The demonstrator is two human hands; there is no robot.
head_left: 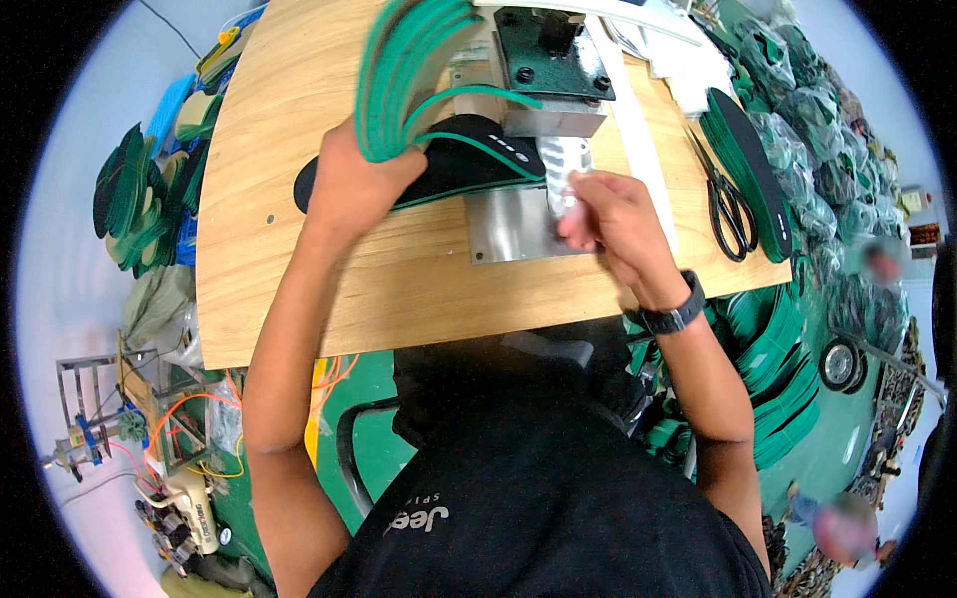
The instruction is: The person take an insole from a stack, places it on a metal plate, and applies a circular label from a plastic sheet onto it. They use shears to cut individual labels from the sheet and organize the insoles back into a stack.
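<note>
My left hand (354, 184) is closed around a bent stack of green insoles (384, 90) and leans over the table. Beneath and beside it lies a black insole with a green edge (454, 164), its printed end reaching toward the press. The press (553, 65) has a dark bolted block above a steel blade-like bar (553, 123). Pinched in the fingers of my right hand (618, 214) is a shiny pale strip (565, 164), which hangs below the bar over a steel base plate (503, 229). My fingertips there are slightly blurred.
On the wooden table (269, 279), black-handled scissors (733, 209) lie beside a pile of black-and-green insoles (743, 164). White papers (683, 70) sit at the far right. Bagged insoles (797, 130) and loose green sheets (778, 379) crowd the floor. More insoles (130, 199) stand left.
</note>
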